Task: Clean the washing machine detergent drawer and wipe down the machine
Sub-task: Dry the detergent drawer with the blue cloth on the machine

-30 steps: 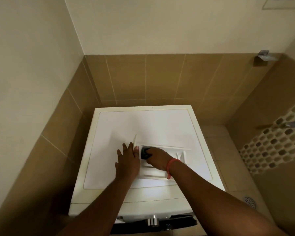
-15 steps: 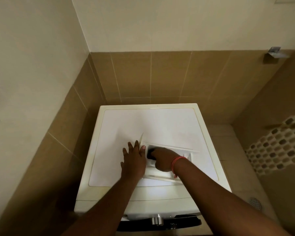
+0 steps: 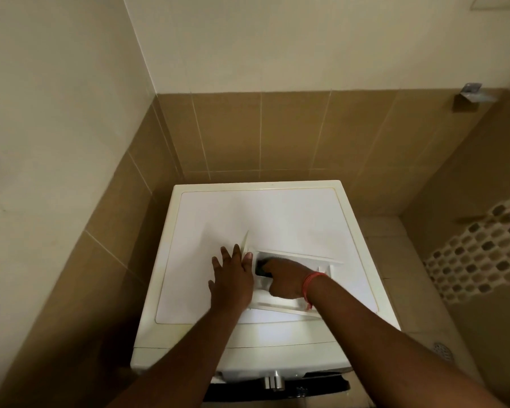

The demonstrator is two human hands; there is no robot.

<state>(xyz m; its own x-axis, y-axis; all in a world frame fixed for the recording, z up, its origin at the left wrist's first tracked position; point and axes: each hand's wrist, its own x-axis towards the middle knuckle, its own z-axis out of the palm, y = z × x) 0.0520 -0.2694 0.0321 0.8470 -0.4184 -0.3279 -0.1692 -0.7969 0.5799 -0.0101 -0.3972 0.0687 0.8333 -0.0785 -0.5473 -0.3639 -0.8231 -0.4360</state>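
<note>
A white detergent drawer (image 3: 321,262) lies on top of the white washing machine (image 3: 277,213), its front panel pointing left. My left hand (image 3: 233,278) rests flat with straight fingers on the drawer's left end and the machine top. My right hand (image 3: 283,279), a red thread round its wrist, reaches into the drawer and grips a dark sponge (image 3: 261,267) inside the left compartment. Much of the sponge is hidden by my fingers.
The machine stands in a corner of brown tiled walls, close on the left and behind. A narrow floor strip runs along its right side with a drain (image 3: 442,350). A mosaic wall (image 3: 468,260) and a metal bracket (image 3: 471,94) are on the right. A knob (image 3: 273,381) sticks out of the front.
The camera has shifted a little, so the machine sits further right in view. My right hand has pushed the sponge slightly within the drawer. My left hand stays pressed on the drawer's end.
</note>
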